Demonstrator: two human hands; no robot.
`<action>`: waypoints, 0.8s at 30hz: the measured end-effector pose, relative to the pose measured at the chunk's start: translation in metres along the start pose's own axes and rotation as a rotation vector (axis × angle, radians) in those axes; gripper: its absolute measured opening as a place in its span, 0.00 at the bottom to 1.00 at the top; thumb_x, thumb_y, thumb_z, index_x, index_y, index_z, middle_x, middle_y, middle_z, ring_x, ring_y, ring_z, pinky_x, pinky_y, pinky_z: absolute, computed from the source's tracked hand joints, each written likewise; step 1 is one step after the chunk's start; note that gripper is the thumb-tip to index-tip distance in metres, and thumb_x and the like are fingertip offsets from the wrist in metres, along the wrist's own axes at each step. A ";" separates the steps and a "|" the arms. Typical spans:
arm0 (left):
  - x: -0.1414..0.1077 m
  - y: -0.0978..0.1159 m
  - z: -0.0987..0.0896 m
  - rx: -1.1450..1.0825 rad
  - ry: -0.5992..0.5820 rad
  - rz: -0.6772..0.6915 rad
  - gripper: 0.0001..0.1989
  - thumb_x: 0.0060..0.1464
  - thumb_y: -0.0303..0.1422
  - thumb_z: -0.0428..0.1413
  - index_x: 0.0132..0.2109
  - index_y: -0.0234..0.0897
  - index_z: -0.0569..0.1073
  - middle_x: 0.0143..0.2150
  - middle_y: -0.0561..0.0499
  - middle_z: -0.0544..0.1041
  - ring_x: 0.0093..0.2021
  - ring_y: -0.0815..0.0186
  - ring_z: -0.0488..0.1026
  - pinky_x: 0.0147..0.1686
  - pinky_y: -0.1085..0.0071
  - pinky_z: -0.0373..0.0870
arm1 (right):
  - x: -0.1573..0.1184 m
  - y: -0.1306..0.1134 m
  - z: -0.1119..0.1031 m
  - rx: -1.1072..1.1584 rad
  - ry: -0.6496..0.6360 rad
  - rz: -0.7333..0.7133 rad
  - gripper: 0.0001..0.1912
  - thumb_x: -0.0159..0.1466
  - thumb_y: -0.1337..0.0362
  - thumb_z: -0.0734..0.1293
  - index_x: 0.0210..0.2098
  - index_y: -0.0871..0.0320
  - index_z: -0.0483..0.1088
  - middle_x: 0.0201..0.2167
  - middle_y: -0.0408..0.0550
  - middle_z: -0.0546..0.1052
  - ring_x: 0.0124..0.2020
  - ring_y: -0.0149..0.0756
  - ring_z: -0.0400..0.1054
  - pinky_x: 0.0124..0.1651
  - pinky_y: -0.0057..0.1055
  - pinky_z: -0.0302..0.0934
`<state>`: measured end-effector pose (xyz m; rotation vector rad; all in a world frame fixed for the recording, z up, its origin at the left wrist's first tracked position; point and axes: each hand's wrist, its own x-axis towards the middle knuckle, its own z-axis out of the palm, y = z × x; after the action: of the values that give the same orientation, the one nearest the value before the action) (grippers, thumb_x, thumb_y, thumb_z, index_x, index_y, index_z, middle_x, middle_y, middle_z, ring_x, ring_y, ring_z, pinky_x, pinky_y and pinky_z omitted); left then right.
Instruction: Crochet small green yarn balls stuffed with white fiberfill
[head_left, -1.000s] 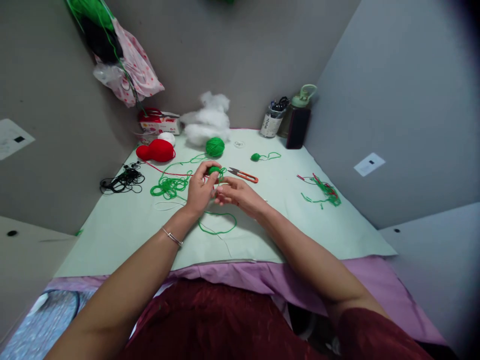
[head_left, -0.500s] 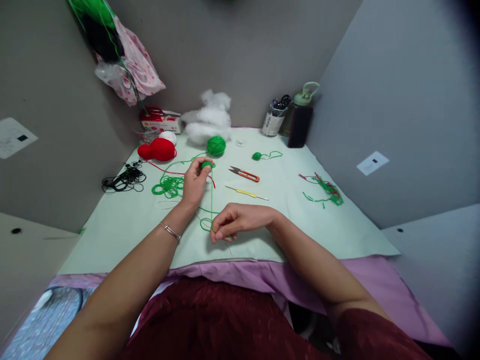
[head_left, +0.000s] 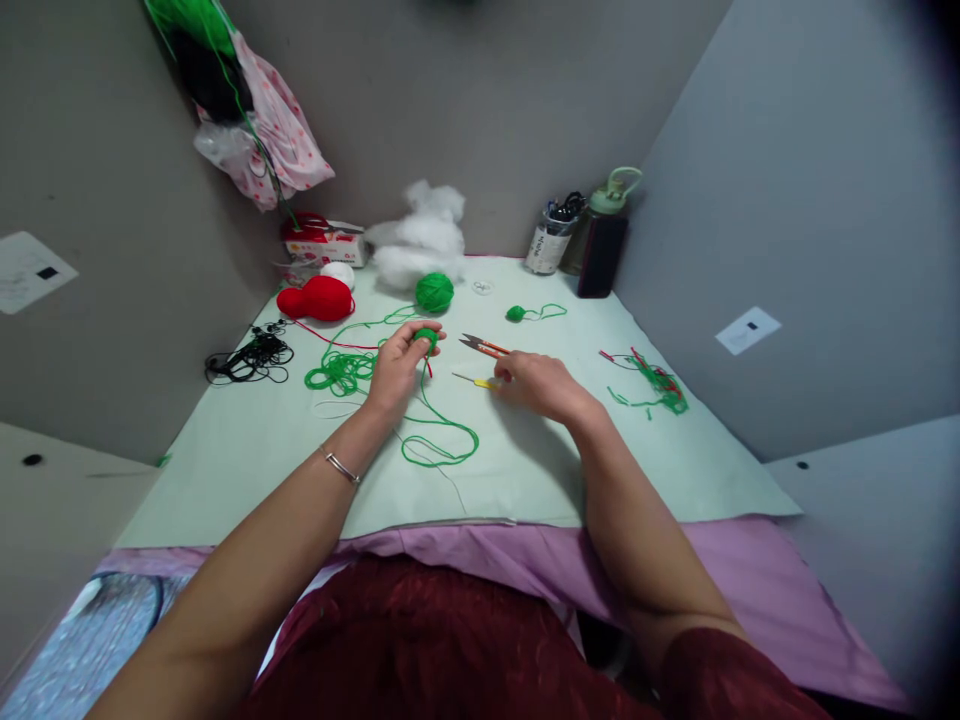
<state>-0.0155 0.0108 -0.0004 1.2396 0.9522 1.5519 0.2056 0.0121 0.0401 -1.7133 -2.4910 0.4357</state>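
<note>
The 2 hands are working apart. The left hand (head_left: 397,368) is pinching a small green piece (head_left: 426,338) above the pale table cover (head_left: 300,470), with a green strand (head_left: 475,440) looping below. The right hand (head_left: 540,385) is covering the ends of the orange snips (head_left: 486,347) and the yellow hook (head_left: 485,384); whether it's gripping either, I can't tell from here.

Small rounded green piece (head_left: 426,337) in left hand (head_left: 396,368)
</note>
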 end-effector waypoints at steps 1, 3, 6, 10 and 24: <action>0.000 0.001 0.000 -0.011 0.006 -0.009 0.09 0.54 0.32 0.58 0.43 0.38 0.77 0.40 0.48 0.81 0.38 0.64 0.75 0.44 0.66 0.73 | 0.001 -0.001 0.003 -0.008 -0.019 -0.008 0.04 0.60 0.69 0.69 0.35 0.58 0.76 0.42 0.55 0.81 0.42 0.45 0.72 0.39 0.33 0.54; -0.001 0.006 0.001 -0.040 0.010 -0.028 0.07 0.53 0.30 0.58 0.40 0.37 0.77 0.38 0.49 0.80 0.35 0.65 0.73 0.42 0.68 0.72 | 0.002 -0.004 0.009 -0.003 -0.038 -0.026 0.04 0.59 0.72 0.67 0.31 0.59 0.74 0.39 0.55 0.80 0.39 0.43 0.72 0.38 0.33 0.53; -0.007 0.021 0.008 -0.112 -0.036 -0.078 0.04 0.53 0.30 0.58 0.38 0.37 0.76 0.35 0.50 0.78 0.32 0.67 0.71 0.39 0.69 0.72 | 0.003 -0.005 0.009 0.060 -0.017 -0.055 0.04 0.58 0.73 0.68 0.28 0.58 0.71 0.33 0.52 0.78 0.35 0.40 0.69 0.37 0.33 0.53; -0.032 0.044 0.019 -0.203 -0.154 -0.187 0.07 0.57 0.34 0.58 0.41 0.36 0.78 0.38 0.46 0.79 0.33 0.65 0.74 0.39 0.66 0.74 | -0.009 -0.002 -0.010 0.253 0.131 -0.086 0.06 0.64 0.68 0.63 0.40 0.57 0.70 0.33 0.46 0.74 0.32 0.34 0.66 0.36 0.31 0.58; -0.092 0.052 0.026 -0.490 -0.203 -0.509 0.07 0.61 0.35 0.61 0.42 0.35 0.80 0.41 0.46 0.79 0.34 0.70 0.71 0.37 0.74 0.69 | -0.071 -0.043 0.009 1.517 0.635 -0.147 0.12 0.67 0.52 0.70 0.37 0.54 0.74 0.33 0.43 0.77 0.27 0.29 0.73 0.32 0.29 0.70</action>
<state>0.0087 -0.0919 0.0277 0.7169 0.6350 1.1335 0.1905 -0.0698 0.0498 -0.7681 -1.0932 1.1036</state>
